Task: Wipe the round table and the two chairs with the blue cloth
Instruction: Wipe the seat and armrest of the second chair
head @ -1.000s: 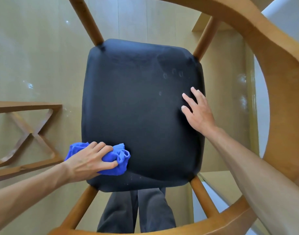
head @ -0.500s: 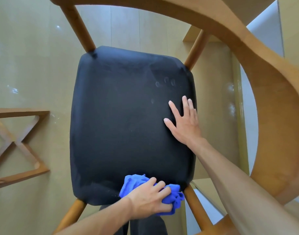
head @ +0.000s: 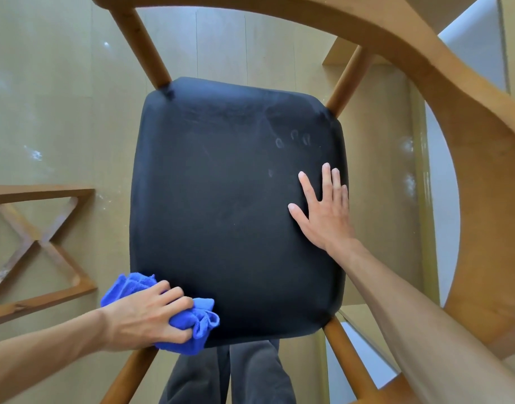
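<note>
The left hand has its fingers curled tight round the bunched blue cloth, which is pressed onto the near left corner of the chair's black seat cushion, part of it hanging over the near edge. The right hand lies flat, fingers straight and slightly spread, along the cushion's right edge, holding nothing. Faint fingertip marks show near the far right corner. The curved wooden armrest arcs round the far and right sides.
</note>
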Available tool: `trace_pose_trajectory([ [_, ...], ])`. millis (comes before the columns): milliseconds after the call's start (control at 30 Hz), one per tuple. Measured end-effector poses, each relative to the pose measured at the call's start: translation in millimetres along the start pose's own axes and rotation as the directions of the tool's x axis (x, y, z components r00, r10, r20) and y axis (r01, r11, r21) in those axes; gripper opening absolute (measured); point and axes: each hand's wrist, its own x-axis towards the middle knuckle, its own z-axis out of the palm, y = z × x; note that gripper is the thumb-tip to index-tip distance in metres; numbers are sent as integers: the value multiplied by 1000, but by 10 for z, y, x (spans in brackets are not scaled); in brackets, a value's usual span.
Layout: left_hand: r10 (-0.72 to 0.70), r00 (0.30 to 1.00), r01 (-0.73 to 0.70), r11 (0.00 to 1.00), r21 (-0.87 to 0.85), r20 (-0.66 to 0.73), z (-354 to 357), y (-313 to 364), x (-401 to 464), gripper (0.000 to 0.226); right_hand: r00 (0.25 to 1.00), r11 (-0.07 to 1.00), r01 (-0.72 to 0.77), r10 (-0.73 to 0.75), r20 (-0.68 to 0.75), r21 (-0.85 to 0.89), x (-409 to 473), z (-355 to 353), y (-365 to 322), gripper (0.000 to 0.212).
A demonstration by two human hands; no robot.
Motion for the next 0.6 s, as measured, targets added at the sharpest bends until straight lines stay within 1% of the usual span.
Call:
trace_pose_trajectory([
  [100,22,996,-23,1000,-13,-86,55,308,352,44,1000,1000,5,-5,-22,4,-2,33,-1,68],
  [200,84,989,-84,996,10,-121,135,776,1017,32,1000,1000,8,-8,-21,-7,3,26,10,68],
  [267,137,987,-136,991,22,-80,175,1065,1459,33,1000,1000,12,-12,-14,-10,3,17,15,69],
  [333,142,990,-142,990,-10,-24,166,1173,1698,37,1000,1000,18,-18,-11,-8,3,9,19,69],
  [367,123,992,-123,992,-9,-27,145,1162,1729,36,1000,1000,21,-21,-11,-4,4,6,21,69],
  [400,100,993,-100,995,-3,-61,123,1134,1705,34,1000,1000,24,-24,-12,0,-1,3,25,69],
  [467,38,985,-45,998,-42,-168,102,978,1536,30,999,1000,25,-25,-24,10,-9,-3,39,69],
  [533,-83,962,59,993,-103,-258,41,683,1257,30,999,999,29,-28,-28,15,-12,-5,41,69],
  [600,-197,940,176,979,-100,-279,-55,271,872,31,999,999,29,-29,-31,20,-8,4,46,69],
])
